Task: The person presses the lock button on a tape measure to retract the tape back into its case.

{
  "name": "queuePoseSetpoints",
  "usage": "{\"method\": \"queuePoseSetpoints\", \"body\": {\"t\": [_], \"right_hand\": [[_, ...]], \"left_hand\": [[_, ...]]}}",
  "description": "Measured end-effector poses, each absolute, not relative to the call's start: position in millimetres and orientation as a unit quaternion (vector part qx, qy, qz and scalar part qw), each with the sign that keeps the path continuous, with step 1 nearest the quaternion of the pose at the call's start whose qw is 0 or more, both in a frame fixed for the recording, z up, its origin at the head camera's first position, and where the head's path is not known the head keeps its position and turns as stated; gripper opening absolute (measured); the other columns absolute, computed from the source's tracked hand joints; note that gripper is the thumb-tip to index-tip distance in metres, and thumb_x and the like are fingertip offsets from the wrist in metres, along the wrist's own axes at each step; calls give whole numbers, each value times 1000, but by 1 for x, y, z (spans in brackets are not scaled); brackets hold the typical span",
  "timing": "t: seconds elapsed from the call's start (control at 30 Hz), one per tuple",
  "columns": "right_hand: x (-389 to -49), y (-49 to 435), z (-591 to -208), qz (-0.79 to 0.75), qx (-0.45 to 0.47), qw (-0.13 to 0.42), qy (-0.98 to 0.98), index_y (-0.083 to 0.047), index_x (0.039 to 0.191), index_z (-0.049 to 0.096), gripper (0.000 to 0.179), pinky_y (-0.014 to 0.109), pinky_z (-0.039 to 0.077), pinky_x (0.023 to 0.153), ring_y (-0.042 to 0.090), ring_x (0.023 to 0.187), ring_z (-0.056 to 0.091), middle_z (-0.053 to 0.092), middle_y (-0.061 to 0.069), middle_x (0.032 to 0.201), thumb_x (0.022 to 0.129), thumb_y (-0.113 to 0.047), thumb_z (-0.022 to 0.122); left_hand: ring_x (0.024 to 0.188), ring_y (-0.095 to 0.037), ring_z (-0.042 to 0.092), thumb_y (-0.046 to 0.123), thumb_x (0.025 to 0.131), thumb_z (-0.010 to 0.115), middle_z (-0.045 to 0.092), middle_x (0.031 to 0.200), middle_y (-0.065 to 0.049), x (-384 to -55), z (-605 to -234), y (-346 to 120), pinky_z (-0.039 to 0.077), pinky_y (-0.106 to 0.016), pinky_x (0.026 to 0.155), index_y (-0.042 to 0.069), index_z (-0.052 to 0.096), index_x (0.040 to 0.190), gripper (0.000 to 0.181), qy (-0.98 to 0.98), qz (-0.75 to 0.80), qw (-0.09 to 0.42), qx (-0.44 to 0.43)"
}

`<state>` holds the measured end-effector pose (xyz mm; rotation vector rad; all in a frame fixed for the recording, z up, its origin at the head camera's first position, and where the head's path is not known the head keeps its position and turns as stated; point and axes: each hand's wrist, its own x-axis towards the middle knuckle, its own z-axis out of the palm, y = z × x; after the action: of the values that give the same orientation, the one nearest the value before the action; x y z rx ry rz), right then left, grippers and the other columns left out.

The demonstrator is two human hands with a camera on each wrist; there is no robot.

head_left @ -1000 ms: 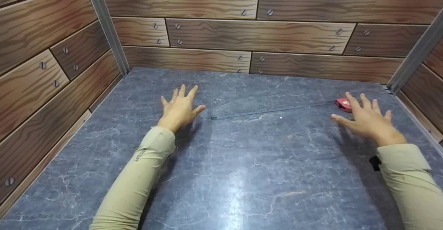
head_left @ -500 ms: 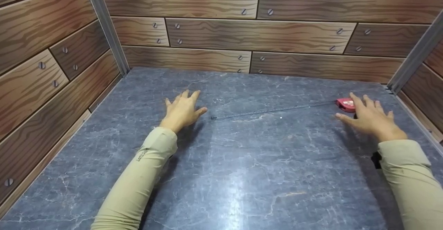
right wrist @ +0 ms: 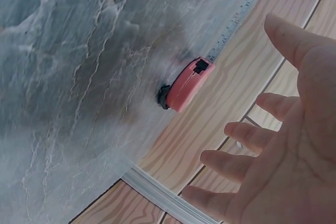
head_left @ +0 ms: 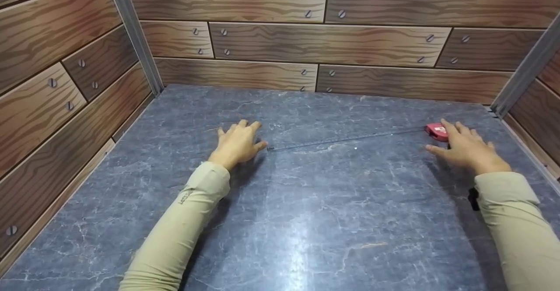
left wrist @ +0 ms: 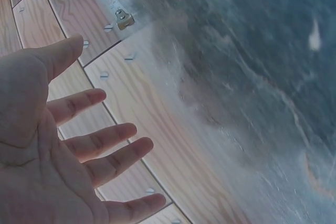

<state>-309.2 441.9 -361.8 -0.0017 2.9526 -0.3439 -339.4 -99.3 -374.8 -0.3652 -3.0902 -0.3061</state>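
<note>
A red tape measure [head_left: 436, 131] lies at the right of the dark marbled tabletop. Its thin blade [head_left: 332, 141] is drawn out to the left and ends in a small metal hook [left wrist: 124, 19]. My left hand [head_left: 236, 144] hovers just left of that hook, fingers spread, holding nothing. Over the right part of the table, my right hand [head_left: 469, 149] is held with its fingers apart, partly covering the tape case in the head view. The right wrist view shows the red case [right wrist: 189, 85] apart from the fingers, with the marked blade [right wrist: 236, 19] coming out of it.
Wood-patterned panels [head_left: 328, 43] wall the table at the back and both sides. Grey metal posts [head_left: 133, 33] stand at the back corners. A tiny white speck [head_left: 355, 148] lies on the tabletop below the blade.
My left hand has moved right and slightly nearer, closer to the hook. The right hand has shifted only a little. The tape measure lies where it was.
</note>
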Motion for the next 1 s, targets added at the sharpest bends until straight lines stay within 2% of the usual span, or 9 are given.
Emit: {"method": "queuePoseSetpoints", "body": {"t": [0.4, 0.67, 0.87, 1.0], "right_hand": [[-320, 444, -368, -106, -4, 99, 989, 6, 167, 3, 112, 93, 16, 108, 77, 146, 7, 5, 50, 163, 102, -69, 55], [-323, 440, -373, -100, 4, 112, 989, 14, 163, 7, 110, 93, 18, 108, 78, 145, 8, 6, 50, 163, 103, -63, 57], [-326, 437, -376, -99, 3, 117, 988, 14, 162, 11, 108, 93, 19, 108, 78, 144, 10, 7, 49, 163, 103, -64, 57], [-327, 438, -377, -102, 6, 123, 987, 9, 164, 11, 105, 93, 22, 107, 79, 143, 12, 10, 48, 164, 103, -62, 58]], "left_hand": [[146, -42, 53, 50, 104, 66, 54, 157, -16, -338, -380, -89, 30, -78, 120, 25, 52, 158, 61, -987, -86, -10, -133], [144, -44, 54, 47, 104, 68, 55, 156, -16, -338, -385, -86, 35, -76, 117, 25, 55, 157, 58, -985, -83, -24, -147], [144, -44, 52, 46, 104, 68, 56, 154, -15, -339, -388, -87, 39, -73, 115, 25, 58, 153, 55, -985, -80, -35, -148], [140, -43, 56, 45, 103, 70, 59, 147, -15, -338, -389, -86, 41, -70, 113, 25, 62, 149, 51, -984, -80, -37, -155]]}}
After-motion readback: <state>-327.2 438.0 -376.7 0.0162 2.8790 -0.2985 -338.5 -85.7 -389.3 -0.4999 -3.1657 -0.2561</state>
